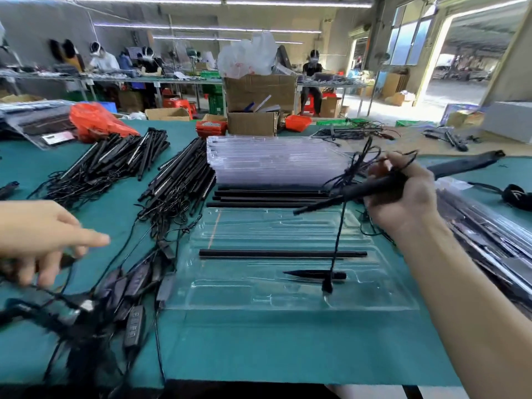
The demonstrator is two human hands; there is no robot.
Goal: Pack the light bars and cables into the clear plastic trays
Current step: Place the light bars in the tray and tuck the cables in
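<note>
Right hand (403,194), right of centre, clenched round light bar (371,189), long axis slanting lower-left to upper-right. Clear tray (288,298) lies below-left, slots horizontal; bar needs levelling. Left hand (43,237), left edge, blurred over controller cables (135,283); grip unclear.

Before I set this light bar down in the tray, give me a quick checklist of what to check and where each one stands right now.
1. Light bar gripped firmly in right hand: ok.
2. Clear tray lies flat in front of you: ok.
3. Free slots above the seated bar: ok.
4. Dangling cable clear of the tray: not ok, it hangs over the spike piece.
5. Left hand out of the tray: ok, it is over the controller cables.
6. What the left hand holds: cannot tell, blurred.
</note>
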